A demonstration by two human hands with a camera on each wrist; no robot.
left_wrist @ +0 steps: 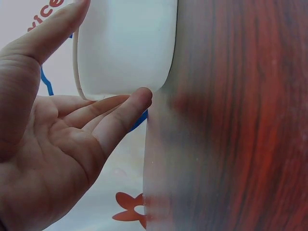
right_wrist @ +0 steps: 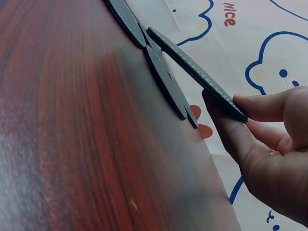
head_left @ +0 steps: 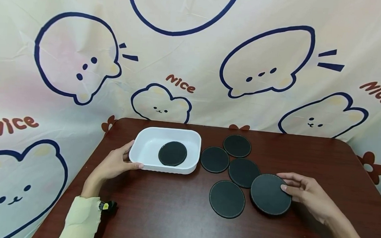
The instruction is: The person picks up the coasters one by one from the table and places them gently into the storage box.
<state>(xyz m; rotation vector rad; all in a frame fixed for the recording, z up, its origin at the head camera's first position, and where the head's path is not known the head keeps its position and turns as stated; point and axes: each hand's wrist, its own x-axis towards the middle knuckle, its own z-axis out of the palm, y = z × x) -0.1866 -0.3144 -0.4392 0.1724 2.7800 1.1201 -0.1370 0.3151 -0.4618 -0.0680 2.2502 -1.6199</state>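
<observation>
A round black coaster (head_left: 270,194) with a stitched edge is pinched at its right edge between the thumb and fingers of my right hand (head_left: 307,195). In the right wrist view this coaster (right_wrist: 197,72) slants up off the table, its far edge close to the others. My left hand (head_left: 114,163) holds the left end of a white rectangular tray (head_left: 147,145), thumb along the front side and fingers round the end. Inside the tray one black coaster (head_left: 172,153) lies flat. The left wrist view shows fingertips against the tray's end wall (left_wrist: 127,53).
Right of the tray, several coasters lie on the dark wood table (head_left: 171,212): a back coaster (head_left: 237,146), one beside the tray (head_left: 215,159), one partly behind the held coaster (head_left: 244,172), and a front coaster (head_left: 227,199). A cartoon-printed cloth (head_left: 206,69) hangs behind.
</observation>
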